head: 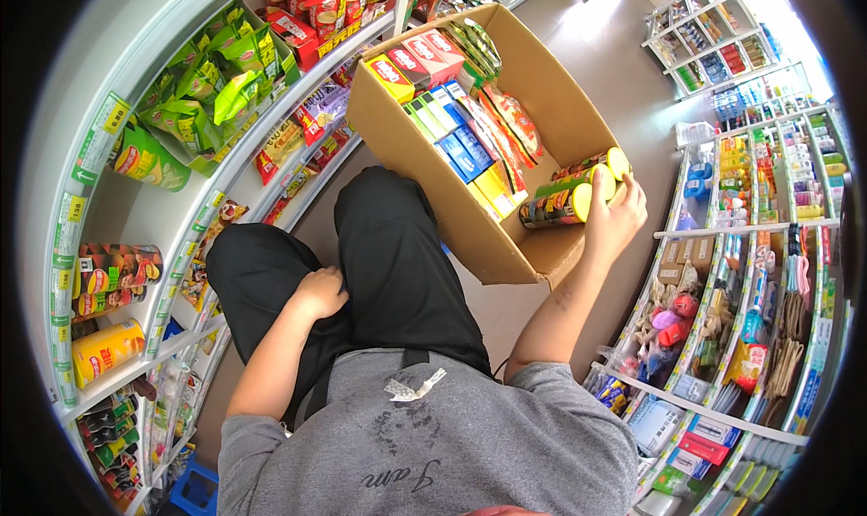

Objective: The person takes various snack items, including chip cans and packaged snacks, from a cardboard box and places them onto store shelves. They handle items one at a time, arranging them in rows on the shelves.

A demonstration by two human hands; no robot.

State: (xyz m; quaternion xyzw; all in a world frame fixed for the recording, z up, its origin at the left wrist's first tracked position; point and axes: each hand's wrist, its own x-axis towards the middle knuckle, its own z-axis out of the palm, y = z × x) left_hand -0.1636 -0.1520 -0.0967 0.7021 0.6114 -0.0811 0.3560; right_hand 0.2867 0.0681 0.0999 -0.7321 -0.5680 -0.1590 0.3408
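Observation:
An open cardboard box [596, 123] of packaged snacks stands on the floor beyond my knees. My right hand [620, 211] reaches over its right end, with the fingers around the yellow lid of a green chip can [563, 183]. This can lies on its side between a dark chip can [552, 213] and another yellow-lidded can [579, 166]. Down on my black trousers [399, 272], my left hand [321, 292] rests between the thighs. No object shows in it, and its fingertips are partly hidden.
Store shelves [145, 208] curve along the left, holding green snack bags [193, 86], chip cans and price tags. Inside the box are small cartons [464, 152] and red snack bags [511, 120]. More stocked shelves [738, 231] line the right, across the aisle floor [562, 42].

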